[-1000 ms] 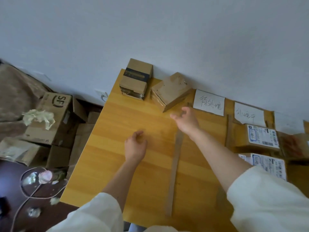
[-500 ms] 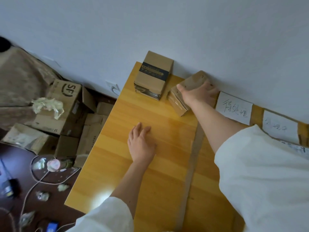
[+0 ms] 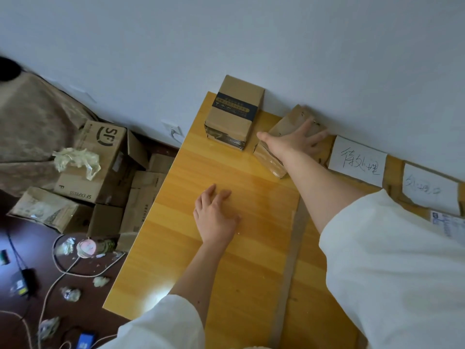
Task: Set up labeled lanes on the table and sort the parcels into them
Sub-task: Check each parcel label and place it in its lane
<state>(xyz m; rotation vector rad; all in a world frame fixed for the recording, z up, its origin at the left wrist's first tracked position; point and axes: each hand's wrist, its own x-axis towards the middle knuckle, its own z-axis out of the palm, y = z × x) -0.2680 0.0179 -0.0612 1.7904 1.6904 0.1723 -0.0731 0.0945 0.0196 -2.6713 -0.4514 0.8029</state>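
From the head camera, the right hand (image 3: 293, 142) lay flat on top of a small brown parcel (image 3: 281, 137) at the far edge of the bench (image 3: 176, 222), against the wall. Its fingers (image 3: 310, 133) were spread and straight, pressing on the cardboard rather than curling round it; the hand and forearm covered most of the parcel's top, so any label there could not be seen. Just to the left stood a second parcel (image 3: 234, 114) with a dark printed band, its print too small to read; whether the two touched could not be told.

The left hand (image 3: 215, 217) rested palm down on the bare wood nearer the person, fingers relaxed and holding nothing.

A cardboard strip (image 3: 292, 260) ran along the bench, its far end hidden under the right forearm. Beyond it a white paper label (image 3: 357, 161) with handwritten characters lay by the wall, then a second label (image 3: 430, 190) whose writing was faint. A parcel with a printed sticker (image 3: 445, 222) was mostly hidden by the white sleeve and cut off at the edge.

On the floor sat open boxes (image 3: 100, 159).
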